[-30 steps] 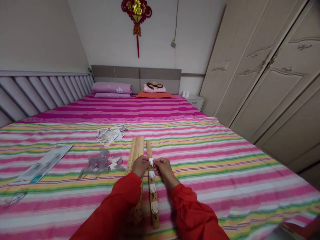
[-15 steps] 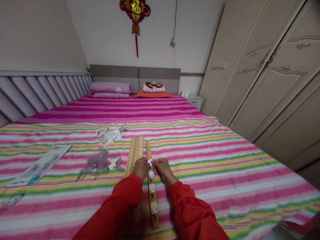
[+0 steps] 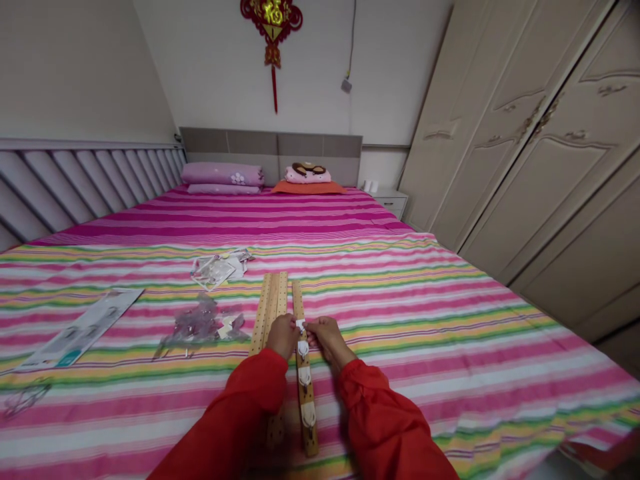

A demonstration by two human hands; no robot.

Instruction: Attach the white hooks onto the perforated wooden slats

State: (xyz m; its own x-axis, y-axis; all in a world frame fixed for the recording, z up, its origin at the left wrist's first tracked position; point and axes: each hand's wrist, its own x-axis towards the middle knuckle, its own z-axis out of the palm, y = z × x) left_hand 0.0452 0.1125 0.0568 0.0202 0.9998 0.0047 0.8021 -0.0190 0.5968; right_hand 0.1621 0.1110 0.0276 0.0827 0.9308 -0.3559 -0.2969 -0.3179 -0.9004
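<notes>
A narrow wooden strip with holes (image 3: 299, 303) lies lengthwise on the striped sheet. Three white hooks with metal parts sit along its near half, the middle one being a white hook (image 3: 305, 378). Farther up the strip, a small white piece (image 3: 300, 325) lies between my fingertips. My left hand (image 3: 283, 335) pinches its left side with curled fingers. From the right, my right hand (image 3: 326, 337) closes thumb and fingers on the same white piece. Its exact shape is partly hidden by the fingers. More perforated wooden strips (image 3: 271, 300) lie just left, partly under my left forearm.
Left of the strips are a grey plastic bag with small parts (image 3: 197, 323), clear packaging (image 3: 217, 269) and a long flat pack (image 3: 85, 328). A thin wire-like item (image 3: 27, 398) lies at the far left. Pillows (image 3: 223, 175) rest by the headboard; a wardrobe (image 3: 530, 147) stands right.
Both hands stay at the white piece on the strip, with hardly any visible movement. The view has shifted very slightly.
</notes>
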